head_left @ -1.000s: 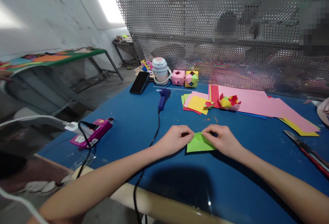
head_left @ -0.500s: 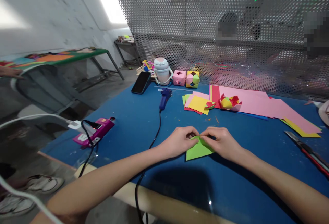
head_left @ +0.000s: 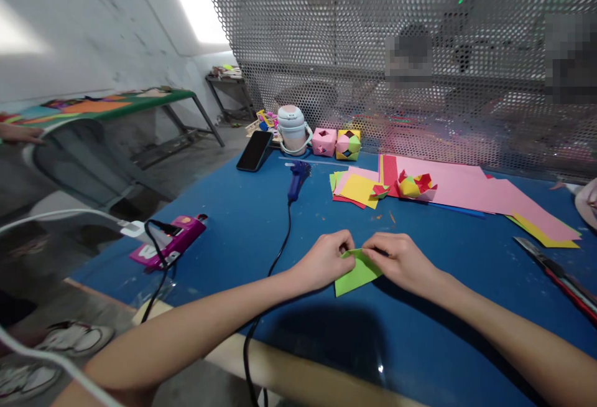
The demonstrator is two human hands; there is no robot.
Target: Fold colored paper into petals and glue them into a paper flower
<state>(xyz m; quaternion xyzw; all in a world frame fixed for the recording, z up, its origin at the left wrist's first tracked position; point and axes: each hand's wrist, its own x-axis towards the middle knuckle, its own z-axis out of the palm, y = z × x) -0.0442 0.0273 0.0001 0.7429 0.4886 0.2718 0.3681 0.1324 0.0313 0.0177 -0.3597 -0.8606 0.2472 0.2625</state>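
Note:
A piece of green paper, folded over, is held just above the blue table. My left hand pinches its upper left edge between thumb and fingers. At the upper right corner, my right hand grips the same sheet with thumb and index finger. Beyond the hands lie a stack of coloured paper squares and a red and yellow folded paper piece.
A blue glue gun trails its black cord past my left arm. A box cutter lies at the right. Farther off are a phone, a flask, two paper cubes and pink sheets. A purple power strip is at the left.
My left hand has shifted slightly along the paper's top edge, away from my right hand, so more of the green upper edge shows. The green paper has tilted slightly.

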